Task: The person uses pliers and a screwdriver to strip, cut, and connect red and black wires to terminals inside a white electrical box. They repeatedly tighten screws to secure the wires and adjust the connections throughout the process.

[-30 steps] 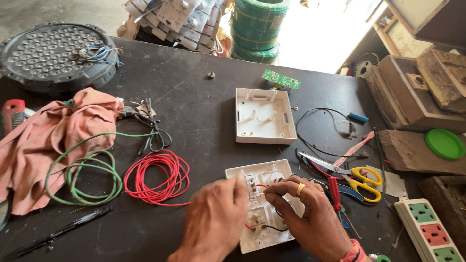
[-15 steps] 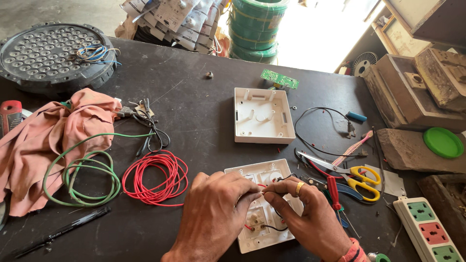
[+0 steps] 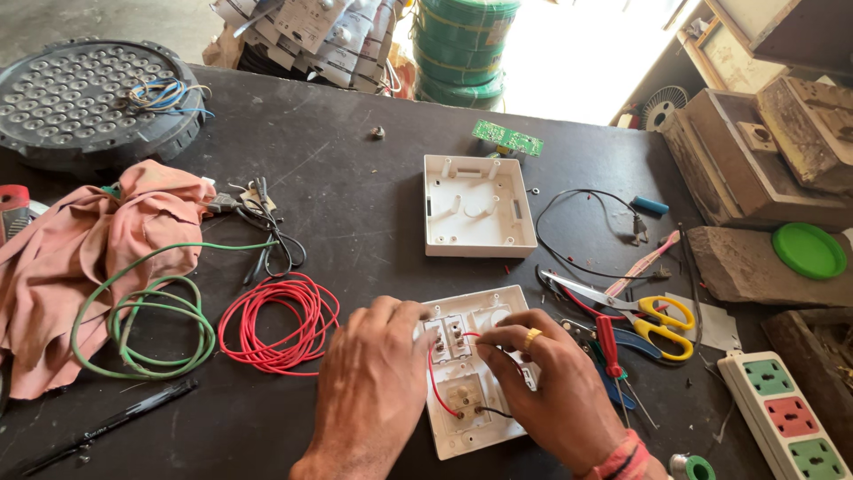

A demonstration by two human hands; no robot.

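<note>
I see the white switch plate (image 3: 475, 378) lying face down at the near edge of the dark tabletop (image 3: 355, 178). My left hand (image 3: 369, 391) presses on it, fingers closed over its edge; my right hand (image 3: 555, 391) pinches a short red wire (image 3: 433, 382) at its back. Left lie the red wire coil (image 3: 275, 324), green wire coil (image 3: 147, 324) and pink cloth (image 3: 80, 240). Yellow-handled scissors (image 3: 635, 311) sit right. Bright daylight floods in beyond the far edge.

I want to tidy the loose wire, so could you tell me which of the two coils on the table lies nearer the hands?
The red coil: it lies just beside the left hand, while the green coil sits further out, by the pink cloth.
</note>
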